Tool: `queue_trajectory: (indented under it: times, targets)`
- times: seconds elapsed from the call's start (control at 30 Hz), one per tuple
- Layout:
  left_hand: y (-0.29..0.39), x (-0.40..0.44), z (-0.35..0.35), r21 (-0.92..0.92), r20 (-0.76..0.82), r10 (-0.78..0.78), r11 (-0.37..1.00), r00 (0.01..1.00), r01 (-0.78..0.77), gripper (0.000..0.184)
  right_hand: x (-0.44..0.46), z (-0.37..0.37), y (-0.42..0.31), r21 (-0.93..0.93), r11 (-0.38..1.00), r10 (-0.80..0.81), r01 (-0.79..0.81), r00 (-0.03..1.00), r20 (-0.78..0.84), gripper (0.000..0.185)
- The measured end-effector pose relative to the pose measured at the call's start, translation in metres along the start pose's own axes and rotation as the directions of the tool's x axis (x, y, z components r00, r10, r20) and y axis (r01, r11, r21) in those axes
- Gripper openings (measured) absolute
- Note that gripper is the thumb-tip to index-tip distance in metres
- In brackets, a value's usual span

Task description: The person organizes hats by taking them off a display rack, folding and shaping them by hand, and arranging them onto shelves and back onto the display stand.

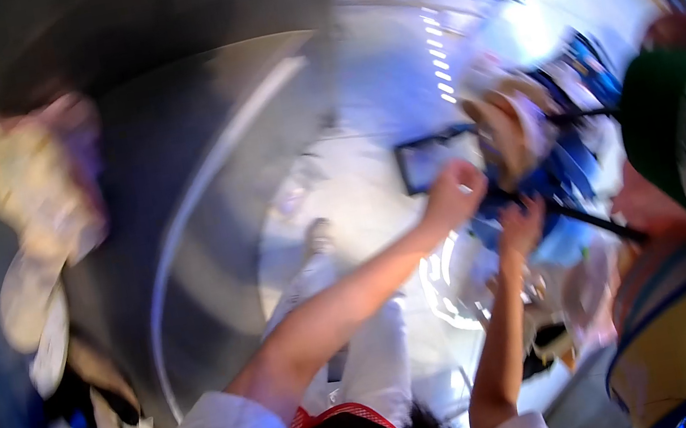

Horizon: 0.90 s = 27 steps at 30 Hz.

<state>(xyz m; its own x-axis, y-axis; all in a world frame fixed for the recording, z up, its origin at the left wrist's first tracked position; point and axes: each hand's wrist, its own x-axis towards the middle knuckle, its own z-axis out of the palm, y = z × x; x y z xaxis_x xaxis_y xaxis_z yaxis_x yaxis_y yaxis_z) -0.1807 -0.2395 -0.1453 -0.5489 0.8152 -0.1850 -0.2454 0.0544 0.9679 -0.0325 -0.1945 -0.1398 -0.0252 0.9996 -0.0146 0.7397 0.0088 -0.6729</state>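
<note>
My left hand (453,194) is stretched forward with its fingers curled, in front of a dark-framed screen (434,162). Whether anything sits in those fingers is too blurred to make out. Lower and to the right, my right hand (522,227) is raised, its fingers round the near end of a black pole (589,220). The pole slants down to the right, toward a person in a green cap. Just beyond the screen is a tan, rounded item (514,126), its kind smeared by motion.
A person in a green cap (662,115) stands close on my right. More blurred people and blue items (571,167) are beyond. On the left stands a large dark curved surface with a pale edge strip (182,227). A pale clothed figure (49,191) shows at far left. The floor (365,183) is light and shiny.
</note>
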Motion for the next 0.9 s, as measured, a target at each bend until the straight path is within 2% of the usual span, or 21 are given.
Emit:
queue_trajectory:
  times: [0.03, 0.07, 0.1, 0.13, 0.17, 0.27, 0.37, 0.43, 0.5, 0.57, 0.63, 0.73, 0.8, 0.83, 0.87, 0.9]
  targets:
    - [0.018, -0.015, -0.021, 0.081, 0.064, -0.095, 0.993, 0.993, 0.09, 0.02, -0.013, -0.001, -0.01, 0.117, 0.992, 0.049, -0.049, 0.999, 0.003, 0.049]
    - [0.025, -0.031, -0.04, 0.17, 0.059, -0.096, 0.982, 0.994, 0.084, 0.022, -0.026, -0.001, -0.019, 0.23, 0.969, 0.097, -0.096, 0.995, 0.006, 0.054]
    - [0.04, -0.044, -0.062, 0.176, 0.111, -0.184, 0.971, 0.977, 0.162, 0.021, -0.04, 0.002, -0.023, 0.157, 0.985, 0.062, -0.066, 0.998, 0.031, 0.054]
    - [0.032, -0.063, -0.079, 0.135, 0.085, -0.226, 0.968, 0.971, 0.213, 0.02, -0.053, 0.0, -0.025, 0.083, 0.996, 0.019, -0.023, 0.999, 0.047, 0.053]
    - [0.033, -0.081, -0.1, -0.031, 0.099, -0.241, 0.969, 0.966, 0.245, 0.021, -0.066, 0.005, -0.015, 0.092, 0.995, 0.016, -0.025, 0.995, 0.098, 0.055]
    - [0.031, -0.136, -0.166, 0.101, -0.084, -0.349, 0.929, 0.933, 0.356, 0.026, -0.105, 0.022, 0.006, 0.082, 0.996, -0.057, 0.034, 0.951, 0.303, 0.06]
    - [0.029, -0.218, -0.224, 0.087, -0.402, -0.262, 0.943, 0.877, 0.322, 0.024, -0.143, 0.022, -0.032, 0.18, 0.983, -0.069, -0.028, 0.857, 0.51, 0.06]
    - [0.042, -0.28, -0.243, 0.14, -0.56, -0.219, 0.926, 0.799, 0.352, 0.025, -0.153, 0.023, -0.036, 0.221, 0.975, -0.159, 0.026, 0.778, 0.608, 0.059]
    - [0.02, -0.349, -0.244, -0.026, -0.685, -0.202, 0.967, 0.7, 0.253, 0.024, -0.161, 0.016, -0.042, 0.247, 0.965, -0.237, 0.091, 0.707, 0.666, 0.059]
    - [0.055, -0.404, -0.216, -0.079, -0.745, -0.277, 0.94, 0.607, 0.332, 0.022, -0.166, 0.001, -0.051, 0.265, 0.954, -0.29, 0.136, 0.633, 0.717, 0.059]
    - [0.052, -0.453, -0.188, -0.23, -0.759, -0.353, 0.932, 0.547, 0.281, 0.02, -0.17, -0.011, -0.044, 0.276, 0.945, -0.325, 0.175, 0.586, 0.742, 0.059]
    - [0.046, -0.502, -0.167, -0.269, -0.759, -0.346, 0.938, 0.551, 0.218, 0.016, -0.175, -0.043, -0.061, 0.225, 0.946, -0.318, 0.233, 0.524, 0.79, 0.058]
    - [0.042, -0.526, -0.175, -0.1, -0.866, -0.172, 0.98, 0.469, 0.174, 0.015, -0.179, -0.053, -0.062, 0.207, 0.926, -0.344, 0.316, 0.475, 0.81, 0.059]
    - [0.045, -0.535, -0.181, -0.013, -0.903, -0.082, 0.986, 0.421, 0.164, 0.014, -0.184, -0.057, -0.066, 0.209, 0.917, -0.354, 0.34, 0.451, 0.819, 0.059]
    - [0.077, -0.538, -0.189, -0.039, -0.961, -0.104, 0.968, 0.256, 0.247, 0.014, -0.186, -0.059, -0.07, 0.209, 0.908, -0.361, 0.362, 0.427, 0.829, 0.059]
    - [0.09, -0.55, -0.208, 0.056, -0.984, 0.003, 0.953, 0.177, 0.298, 0.016, -0.186, -0.054, -0.069, 0.228, 0.892, -0.387, 0.389, 0.403, 0.829, 0.059]
